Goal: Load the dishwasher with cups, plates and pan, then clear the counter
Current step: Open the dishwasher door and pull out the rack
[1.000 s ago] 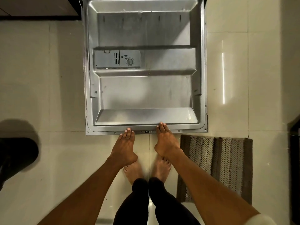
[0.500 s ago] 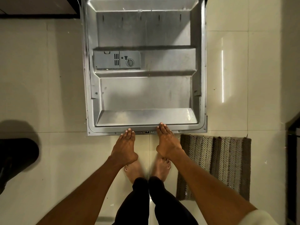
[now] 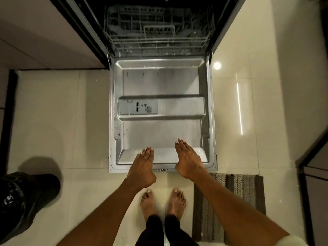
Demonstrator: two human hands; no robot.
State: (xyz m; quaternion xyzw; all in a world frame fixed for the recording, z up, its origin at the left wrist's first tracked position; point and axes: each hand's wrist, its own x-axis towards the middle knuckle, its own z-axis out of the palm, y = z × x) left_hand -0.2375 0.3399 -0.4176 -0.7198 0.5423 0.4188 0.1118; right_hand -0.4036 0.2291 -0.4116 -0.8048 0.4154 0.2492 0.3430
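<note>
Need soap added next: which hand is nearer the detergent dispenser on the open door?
Left. The left hand lies just below the detergent dispenser; the right hand is below and farther right of it.

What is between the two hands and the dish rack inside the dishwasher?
In the head view, only the open dishwasher door lies between the left hand, the right hand and the lower rack; its detergent dispenser sits midway.

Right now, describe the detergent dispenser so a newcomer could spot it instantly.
Start at the open stainless-steel dishwasher door, lying flat on the cream tiled floor in front of the person. Across its middle runs a raised band, and at the left end of that band sits the grey plastic rectangular detergent dispenser. It is the only non-metal panel on the door, with a slotted vent and a small round dial.
</note>
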